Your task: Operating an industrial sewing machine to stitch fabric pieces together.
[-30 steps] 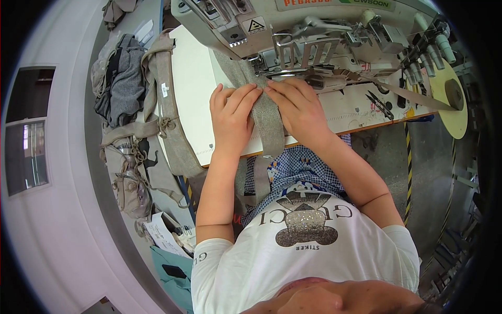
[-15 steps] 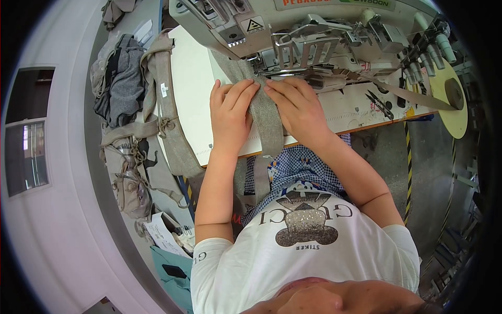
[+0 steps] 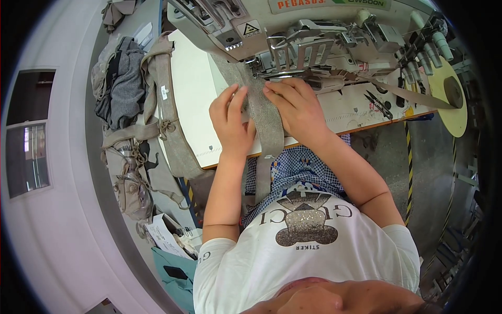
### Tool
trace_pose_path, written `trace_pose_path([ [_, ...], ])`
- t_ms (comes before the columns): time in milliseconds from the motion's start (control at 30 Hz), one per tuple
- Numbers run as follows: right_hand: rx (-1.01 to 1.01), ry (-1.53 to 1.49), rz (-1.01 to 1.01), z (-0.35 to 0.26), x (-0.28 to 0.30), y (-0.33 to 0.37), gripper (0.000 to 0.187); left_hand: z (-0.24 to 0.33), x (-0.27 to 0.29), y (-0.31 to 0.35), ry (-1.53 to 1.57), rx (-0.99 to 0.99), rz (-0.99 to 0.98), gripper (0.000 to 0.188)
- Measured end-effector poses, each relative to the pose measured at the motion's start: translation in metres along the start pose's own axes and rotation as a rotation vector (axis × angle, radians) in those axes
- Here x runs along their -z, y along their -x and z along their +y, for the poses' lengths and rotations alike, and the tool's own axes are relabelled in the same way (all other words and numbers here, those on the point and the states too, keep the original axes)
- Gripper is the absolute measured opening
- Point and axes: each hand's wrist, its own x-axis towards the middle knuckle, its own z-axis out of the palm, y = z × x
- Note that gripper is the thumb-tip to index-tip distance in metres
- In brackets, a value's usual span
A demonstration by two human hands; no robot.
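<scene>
Basically, grey woven strip (image 3: 267, 118) lies on white table (image 3: 191, 89), upper part running up by the needle area of sewing mach. (image 3: 251, 46), lower part over the front edge twd the lap. R hand (image 3: 300, 112) rests on strip's R side, fingers extended, fingertips just below needle area; can't tell if its grip pinches fabric or only presses. L hand (image 3: 230, 123) is at strip's L side, fingers bent & slightly apart, thumb away from them: grip loose, fairly wide, nothing clasped; fingertips blurred, so contact w/ strip unclear.

R of hands, on same table: dark thread snips (image 3: 380, 105), near front edge. Beyond, beige tape (image 3: 413, 96) runs betw. mach. & pale yellow reel (image 3: 454, 116) at far R. L end of table: long grey-beige fabric piece w/ small white tag (image 3: 164, 92), draped over the edge. Farther L, dk grey cloth heap (image 3: 128, 78); lower down, teal cloth (image 3: 175, 293) w/ flat black object (image 3: 175, 272) on it. Blue checked cloth (image 3: 314, 165) covers lap, below white T-shirt (image 3: 361, 261).
</scene>
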Motion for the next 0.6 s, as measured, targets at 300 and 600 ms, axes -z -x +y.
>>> trace_pose_path([
  [300,0.011,-0.014,-0.014,0.002,0.001,-0.002,0.039,0.003,-0.008,0.004,0.235,-0.026,0.182,0.044],
  [600,0.035,-0.030,-0.009,0.005,0.004,-0.004,0.036,0.004,0.012,-0.006,0.010,-0.085,-0.109,0.035],
])
